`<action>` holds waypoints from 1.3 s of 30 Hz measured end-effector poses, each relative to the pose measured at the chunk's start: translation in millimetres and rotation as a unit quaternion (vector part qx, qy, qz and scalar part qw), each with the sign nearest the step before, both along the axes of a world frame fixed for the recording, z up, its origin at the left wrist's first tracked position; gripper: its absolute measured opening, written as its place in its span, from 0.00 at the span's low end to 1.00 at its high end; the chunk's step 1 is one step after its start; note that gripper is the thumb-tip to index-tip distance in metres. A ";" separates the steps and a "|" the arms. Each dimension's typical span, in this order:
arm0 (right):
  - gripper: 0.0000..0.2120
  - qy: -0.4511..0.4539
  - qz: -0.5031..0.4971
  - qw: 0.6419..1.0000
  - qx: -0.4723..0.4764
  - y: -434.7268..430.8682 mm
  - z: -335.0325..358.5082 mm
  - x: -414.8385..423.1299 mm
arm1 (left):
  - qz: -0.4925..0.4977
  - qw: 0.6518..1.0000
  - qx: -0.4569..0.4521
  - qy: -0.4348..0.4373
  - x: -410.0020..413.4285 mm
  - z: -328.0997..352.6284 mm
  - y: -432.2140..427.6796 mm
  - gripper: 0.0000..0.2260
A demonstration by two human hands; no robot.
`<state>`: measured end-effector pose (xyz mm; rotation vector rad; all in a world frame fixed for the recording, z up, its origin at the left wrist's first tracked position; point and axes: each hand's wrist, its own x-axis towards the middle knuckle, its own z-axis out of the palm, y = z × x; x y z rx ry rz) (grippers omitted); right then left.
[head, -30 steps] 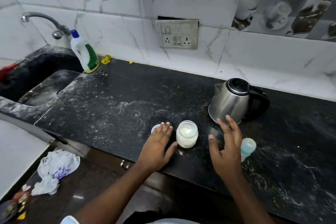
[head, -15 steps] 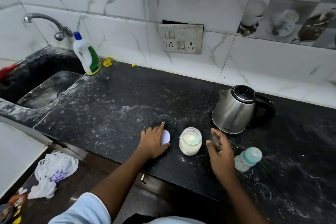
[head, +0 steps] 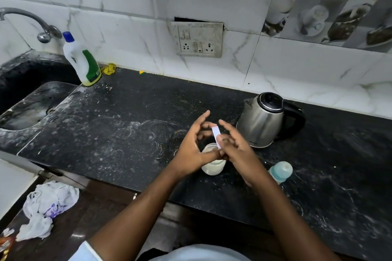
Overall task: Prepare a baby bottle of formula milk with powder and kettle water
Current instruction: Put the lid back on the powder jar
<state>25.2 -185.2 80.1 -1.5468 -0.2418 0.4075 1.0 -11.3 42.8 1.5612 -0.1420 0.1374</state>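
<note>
Head view: a person stands at a dusty black counter [head: 127, 125], both hands raised just above an open clear jar [head: 213, 168] holding something white. A small white lid [head: 216, 131], seen edge-on, sits between the hands. The left hand [head: 191, 150] curls its fingers to it and the right hand [head: 235, 150] lays a thumb over its lower edge, so both appear to pinch it. A steel kettle [head: 261, 121] with its lid shut stands just behind and to the right. A small teal-capped bottle [head: 281, 170] lies near the jar's right side. The task looks early: the jar is open, and pouring kettle water and closing the bottle seem left to do. A white cleaner bottle [head: 84, 63] by the sink carries a green label, and the kettle has small print near its base. Neither is readable.
</note>
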 end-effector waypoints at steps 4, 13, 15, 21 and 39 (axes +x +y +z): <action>0.28 -0.041 -0.019 0.995 -0.087 -4.2 3.8 4.0 | -0.022 0.998 0.048 0.026 3.8 -10.9 -0.6 0.55; 0.40 -0.235 0.159 0.825 -0.488 -9.6 -14.3 29.0 | -0.023 0.953 0.255 0.163 0.7 -57.7 11.1 0.55; 0.39 -0.240 0.193 0.818 -0.486 -5.7 -17.2 33.7 | -0.010 0.963 0.217 0.162 1.4 -66.1 8.1 0.43; 0.39 -0.270 0.289 0.774 -0.495 3.8 -18.8 44.2 | 0.014 0.968 0.189 0.164 1.2 -70.8 3.9 0.37; 0.42 -0.252 0.104 0.705 -0.655 18.2 -9.1 37.6 | 0.034 0.967 0.193 0.162 0.4 -71.5 3.5 0.40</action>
